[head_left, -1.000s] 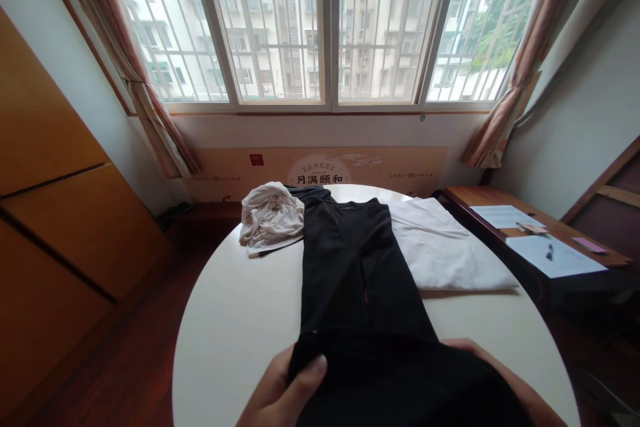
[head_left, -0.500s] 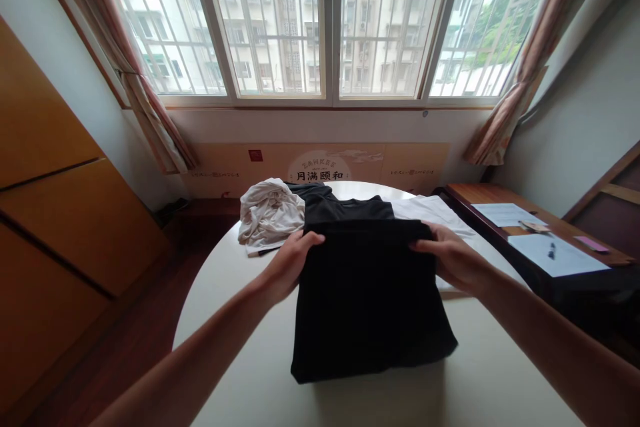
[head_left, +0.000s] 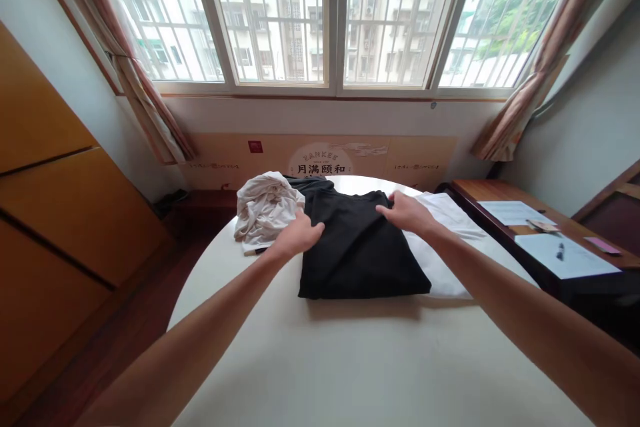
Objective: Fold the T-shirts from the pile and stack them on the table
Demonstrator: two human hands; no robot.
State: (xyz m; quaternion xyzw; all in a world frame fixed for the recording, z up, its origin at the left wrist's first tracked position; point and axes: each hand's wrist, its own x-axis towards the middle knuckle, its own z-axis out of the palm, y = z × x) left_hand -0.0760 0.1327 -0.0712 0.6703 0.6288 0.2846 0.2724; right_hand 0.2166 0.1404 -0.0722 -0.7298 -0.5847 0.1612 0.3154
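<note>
Folded black garment [head_left: 360, 253], lying flat on the white desk [head_left: 305, 360]; probably light, soft and limp, best taken by both side edges, layers together; leftmost, crumpled beige cloth [head_left: 267, 207] near the curved rim; then left hand [head_left: 299, 235] at the garment's left edge, right hand [head_left: 407, 212] at its upper right corner; grip, pinched or loosened, impossible to tell in either; beyond, white cloth [head_left: 443, 270] just beside; open room towards the near side.

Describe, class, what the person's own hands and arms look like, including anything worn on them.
The left hand and right hand are ungloved. The left forearm and right forearm taper towards wrists where no watch or bracelet shows. Rings are too small to judge.
</note>
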